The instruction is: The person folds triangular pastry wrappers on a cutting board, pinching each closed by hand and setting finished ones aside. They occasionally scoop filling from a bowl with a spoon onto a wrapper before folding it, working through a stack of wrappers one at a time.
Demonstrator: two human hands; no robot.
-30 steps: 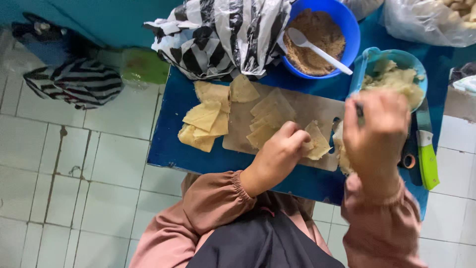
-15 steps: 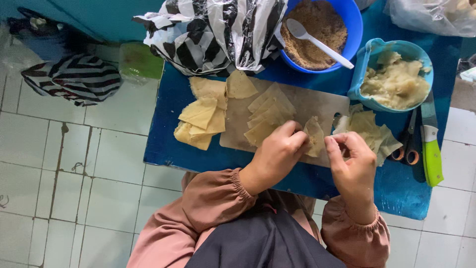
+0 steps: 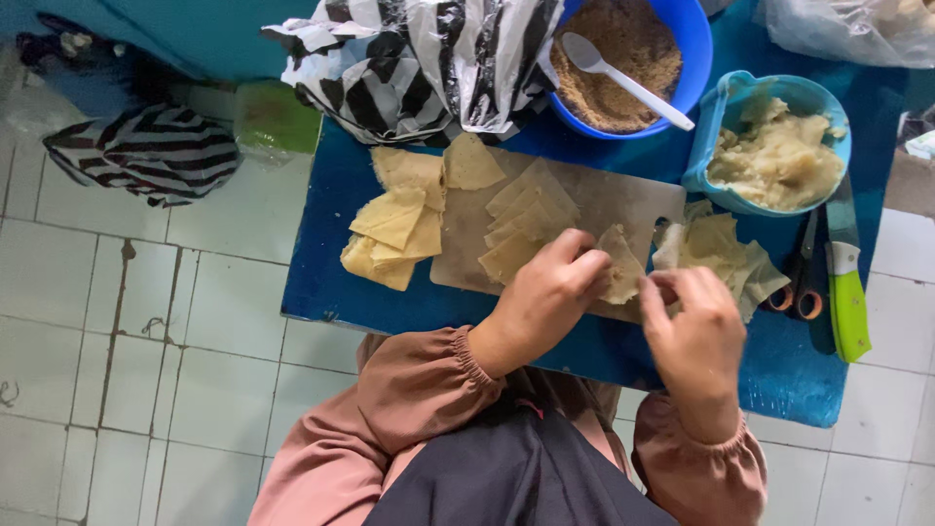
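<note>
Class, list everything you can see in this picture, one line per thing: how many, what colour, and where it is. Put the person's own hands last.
table: one, blue, centre.
cutting board: one, pale brown, on the table.
folded wrapper: one, pale yellow, on the board, between both hands.
wrapper pieces: several, pale yellow, on the board.
wrapper pile: several, yellow, left of the board.
round bowl: one, blue, holds brown crumbs, top.
spoon: one, white, in the round bowl.
tub: one, light blue, holds pale mash, right.
scissors: one pair, orange handles, right edge.
knife: one, green handle, beside the scissors.
striped bag: one, black and white, top.
left hand: fingers on the folded wrapper.
right hand: fingers at the wrapper's edge.
</note>
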